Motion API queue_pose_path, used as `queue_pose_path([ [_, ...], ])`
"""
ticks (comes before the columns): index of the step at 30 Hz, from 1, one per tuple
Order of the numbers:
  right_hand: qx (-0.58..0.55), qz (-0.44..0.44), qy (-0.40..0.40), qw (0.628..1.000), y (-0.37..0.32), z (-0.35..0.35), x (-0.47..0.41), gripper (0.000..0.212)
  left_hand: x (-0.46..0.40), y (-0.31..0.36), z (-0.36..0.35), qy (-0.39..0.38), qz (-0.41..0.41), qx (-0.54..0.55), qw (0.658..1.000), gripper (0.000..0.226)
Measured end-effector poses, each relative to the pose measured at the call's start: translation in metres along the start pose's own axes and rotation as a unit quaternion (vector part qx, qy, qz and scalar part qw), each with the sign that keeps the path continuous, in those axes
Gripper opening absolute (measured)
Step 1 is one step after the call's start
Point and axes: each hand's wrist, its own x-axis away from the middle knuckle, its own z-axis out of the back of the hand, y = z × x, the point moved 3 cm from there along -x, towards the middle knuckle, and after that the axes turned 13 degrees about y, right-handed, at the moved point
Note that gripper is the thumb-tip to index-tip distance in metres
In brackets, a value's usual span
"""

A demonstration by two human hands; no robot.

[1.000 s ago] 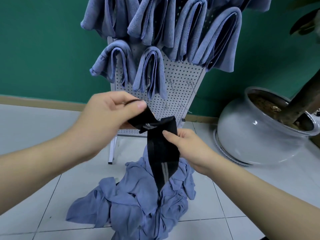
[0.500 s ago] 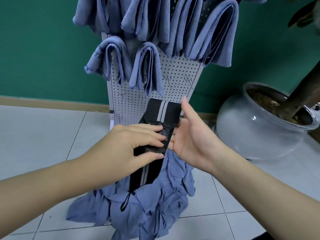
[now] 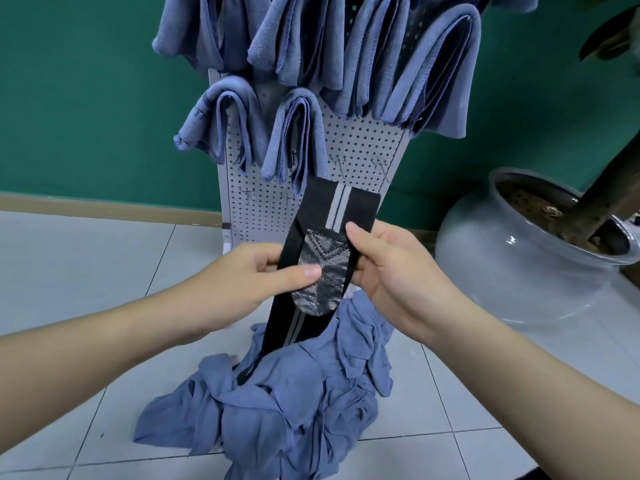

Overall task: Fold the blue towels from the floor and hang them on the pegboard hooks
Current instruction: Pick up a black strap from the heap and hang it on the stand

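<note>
Here, in the head view, both hands hold a black sock with a grey stripe, stretched flat in front of the pegboard. The left hand pinches the sock's left edge, thumb on top and fingers curled beneath; the right hand grips the right edge in the same way, thumb over the fabric. The two hands are near each other, with only the sock's width between them. A grey patterned toe part lies folded over the sock's middle, and its lower end hangs down to the pile of blue towels, which lies crumpled on the tiled floor at the near foot of the pegboard. Farther up, several folded blue towels hang over hooks on the pegboard, in front of a green wall. To the right stands a pale round plant pot with a trunk rising from its soil.
</note>
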Motion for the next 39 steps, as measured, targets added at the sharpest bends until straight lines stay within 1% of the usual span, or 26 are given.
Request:
queue_pose_path([
  [2, 0.013, 0.018, 0.003, 1.0, 0.001, -0.001, 0.002, 0.033, 0.001, -0.001, 0.0, -0.012, 0.003, 0.016, 1.0, 0.019],
  [4, 0.008, 0.018, 0.003, 1.0, 0.002, -0.001, 0.005, 0.032, 0.001, -0.001, 0.001, -0.004, -0.002, 0.041, 0.999, 0.016],
  [6, -0.002, 0.004, 0.006, 1.0, 0.001, -0.001, 0.006, 0.029, 0.001, 0.002, 0.002, 0.025, -0.008, 0.069, 0.997, 0.017],
  [8, -0.009, -0.027, -0.014, 0.999, 0.002, -0.001, 0.007, 0.033, 0.0, 0.005, 0.003, 0.059, -0.02, 0.092, 0.994, 0.017],
  [10, 0.014, -0.048, -0.043, 0.998, 0.008, -0.003, 0.01, 0.04, -0.001, 0.007, 0.005, 0.09, -0.04, 0.105, 0.99, 0.015],
  [13, 0.058, -0.065, -0.075, 0.993, 0.023, -0.009, 0.016, 0.037, -0.003, 0.01, 0.008, 0.132, -0.063, 0.132, 0.98, 0.013],
  [16, 0.052, -0.086, -0.069, 0.993, 0.034, -0.014, 0.02, 0.04, -0.004, 0.013, 0.01, 0.135, -0.094, 0.127, 0.978, 0.014],
  [20, 0.083, -0.095, -0.068, 0.99, 0.039, -0.014, 0.018, 0.043, -0.005, 0.013, 0.015, 0.139, -0.122, 0.109, 0.977, 0.015],
  [22, 0.103, -0.106, -0.082, 0.986, 0.044, -0.015, 0.019, 0.041, -0.005, 0.013, 0.018, 0.152, -0.127, 0.114, 0.974, 0.017],
  [25, 0.118, -0.113, -0.103, 0.981, 0.054, -0.015, 0.021, 0.031, -0.007, 0.016, 0.021, 0.17, -0.131, 0.128, 0.968, 0.02],
  [28, 0.119, -0.109, -0.092, 0.983, 0.055, -0.014, 0.021, 0.03, -0.007, 0.016, 0.024, 0.177, -0.138, 0.126, 0.966, 0.02],
  [30, 0.111, -0.108, -0.081, 0.985, 0.05, -0.013, 0.019, 0.031, -0.006, 0.017, 0.027, 0.179, -0.15, 0.107, 0.967, 0.019],
  [33, 0.1, -0.102, -0.079, 0.987, 0.043, -0.011, 0.016, 0.034, -0.003, 0.018, 0.027, 0.165, -0.196, 0.041, 0.966, 0.024],
  [35, 0.057, -0.115, -0.068, 0.989, 0.04, -0.01, 0.014, 0.033, -0.001, 0.019, 0.025, 0.143, -0.229, 0.002, 0.963, 0.026],
  [37, 0.001, -0.127, -0.067, 0.99, 0.035, -0.01, 0.013, 0.032, 0.002, 0.018, 0.022, 0.132, -0.27, -0.065, 0.951, 0.035],
  [39, -0.027, -0.148, -0.064, 0.987, 0.031, -0.008, 0.011, 0.023, 0.003, 0.016, 0.019, 0.133, -0.292, -0.133, 0.938, 0.042],
])
